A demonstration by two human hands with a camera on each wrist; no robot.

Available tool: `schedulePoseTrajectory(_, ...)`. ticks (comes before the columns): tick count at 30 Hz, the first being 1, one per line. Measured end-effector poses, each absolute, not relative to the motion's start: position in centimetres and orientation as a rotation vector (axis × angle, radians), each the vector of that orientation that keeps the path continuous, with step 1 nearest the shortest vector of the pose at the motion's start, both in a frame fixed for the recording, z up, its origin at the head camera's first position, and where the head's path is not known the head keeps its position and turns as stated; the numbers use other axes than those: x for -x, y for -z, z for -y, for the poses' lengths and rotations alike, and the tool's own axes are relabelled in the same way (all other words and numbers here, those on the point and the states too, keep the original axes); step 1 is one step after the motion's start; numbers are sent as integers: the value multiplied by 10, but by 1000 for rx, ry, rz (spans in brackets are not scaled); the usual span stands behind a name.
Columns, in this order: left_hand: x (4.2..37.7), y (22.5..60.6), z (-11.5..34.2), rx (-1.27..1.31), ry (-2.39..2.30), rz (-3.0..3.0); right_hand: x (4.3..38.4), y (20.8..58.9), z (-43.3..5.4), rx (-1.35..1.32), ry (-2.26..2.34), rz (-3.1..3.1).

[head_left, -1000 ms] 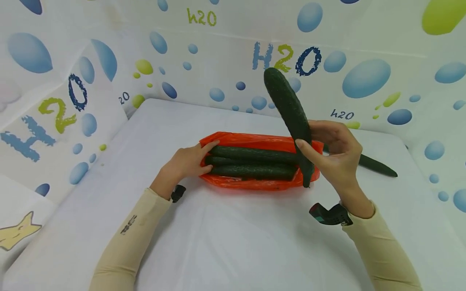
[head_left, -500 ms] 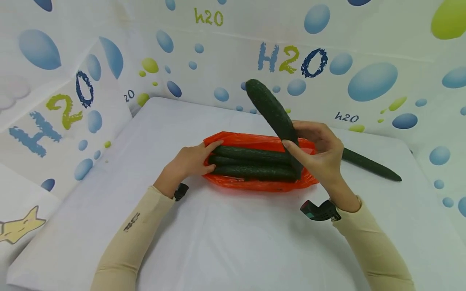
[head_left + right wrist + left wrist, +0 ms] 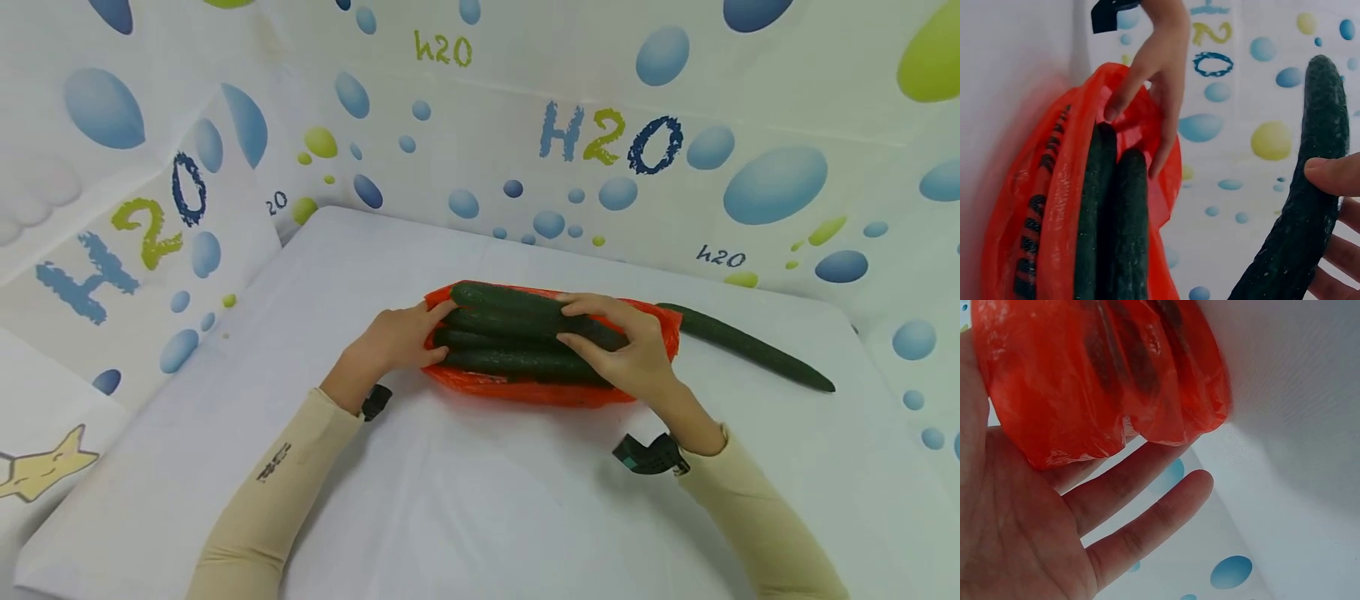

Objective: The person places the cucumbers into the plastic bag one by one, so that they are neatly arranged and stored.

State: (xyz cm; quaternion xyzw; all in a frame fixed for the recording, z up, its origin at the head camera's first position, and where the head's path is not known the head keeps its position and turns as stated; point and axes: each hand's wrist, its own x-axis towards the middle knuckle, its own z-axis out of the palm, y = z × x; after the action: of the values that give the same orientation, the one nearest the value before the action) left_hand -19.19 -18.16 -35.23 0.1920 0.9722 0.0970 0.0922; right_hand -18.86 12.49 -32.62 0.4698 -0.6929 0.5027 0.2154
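Observation:
My right hand (image 3: 633,346) grips a dark green cucumber (image 3: 517,302) between thumb and fingers, and it lies lengthwise over the opening of a red plastic bag (image 3: 551,395). Inside the bag lie several more cucumbers (image 3: 517,360), side by side. At the bag's left end my left hand (image 3: 401,337) holds the rim, thumb on the near side and index finger on the far side. In the left wrist view its other fingers (image 3: 1147,540) stretch out past the bag's end. The right wrist view shows the held cucumber (image 3: 1319,125) beside the bag, with dark printing along the bag's side.
Another cucumber (image 3: 757,350) lies on the white-covered table (image 3: 487,500), right of the bag. Behind and to the left stands a white backdrop (image 3: 495,108) with blue and green drops and H2O lettering. Each wrist carries a dark camera.
My right hand has moved left and down, and the cucumber in it has gone from tilted upright to lying flat over the bag. The left hand stays at the bag's left end.

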Motion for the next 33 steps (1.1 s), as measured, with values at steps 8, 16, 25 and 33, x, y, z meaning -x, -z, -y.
schedulePoseTrajectory(8, 193, 353, 179, -564, -308, -2888, 195, 342, -127, -1329, -1250, 2083)
schedulePoseTrajectory(16, 193, 353, 180, -536, -354, -2882, 203, 357, -122, -1252, -1080, 2344)
schedulePoseTrajectory(25, 195, 353, 180, -533, -361, -2885, 206, 367, -114, -1231, -1026, 2458)
schedulePoseTrajectory(33, 194, 354, 182, -521, -355, -2856, 208, 381, -104, -1182, -1088, 2496)
